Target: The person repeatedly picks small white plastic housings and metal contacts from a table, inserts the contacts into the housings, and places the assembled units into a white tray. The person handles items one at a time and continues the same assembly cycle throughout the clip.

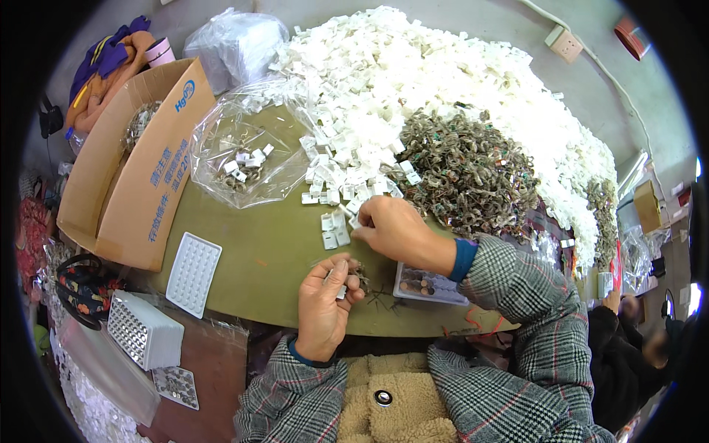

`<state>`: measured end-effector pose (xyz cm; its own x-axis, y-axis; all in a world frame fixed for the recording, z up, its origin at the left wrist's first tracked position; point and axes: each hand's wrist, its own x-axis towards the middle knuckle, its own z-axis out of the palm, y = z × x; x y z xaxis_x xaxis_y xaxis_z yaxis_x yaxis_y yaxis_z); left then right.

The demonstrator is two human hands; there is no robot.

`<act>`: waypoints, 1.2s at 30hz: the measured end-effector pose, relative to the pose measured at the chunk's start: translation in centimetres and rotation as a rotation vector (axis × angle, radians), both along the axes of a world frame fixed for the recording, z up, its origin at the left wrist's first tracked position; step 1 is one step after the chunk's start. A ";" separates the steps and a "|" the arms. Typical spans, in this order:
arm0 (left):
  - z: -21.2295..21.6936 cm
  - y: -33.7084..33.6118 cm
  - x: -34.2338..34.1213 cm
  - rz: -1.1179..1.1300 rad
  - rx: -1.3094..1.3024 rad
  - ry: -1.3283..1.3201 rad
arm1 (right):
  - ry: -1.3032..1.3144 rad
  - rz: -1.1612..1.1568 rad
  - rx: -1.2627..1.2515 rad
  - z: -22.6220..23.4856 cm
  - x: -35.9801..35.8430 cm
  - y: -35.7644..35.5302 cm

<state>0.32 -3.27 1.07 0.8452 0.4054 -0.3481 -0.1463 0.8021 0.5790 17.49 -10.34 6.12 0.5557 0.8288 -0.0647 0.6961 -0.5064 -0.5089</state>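
Note:
Near the table's front edge, my left hand [325, 306] is closed, thumb against fingers. It holds a small grey-brown coiled wire bundle [360, 276], with a bit of white showing between the fingers. Above and to the right, my right hand [399, 232] reaches across the table, its thumb and forefinger pinched at a small white plastic case [354, 221]. Several similar white cases [334, 229] lie just left of those fingertips. Beyond stands a large heap of white cases [413, 66], and against it a pile of coiled wire bundles [469, 170].
A purple-grey tray [447, 297] with small round parts sits under my right forearm. On the left are a clear plastic bag [284, 184] holding some pieces, a cardboard box [159, 177], a white dimpled tray [193, 275] and stacked trays [162, 343]. Another person [628, 369] is at right.

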 end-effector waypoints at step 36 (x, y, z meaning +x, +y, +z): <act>2.5 0.0 -1.2 -0.052 0.193 -0.217 | 0.301 -0.116 0.414 8.1 4.0 -5.8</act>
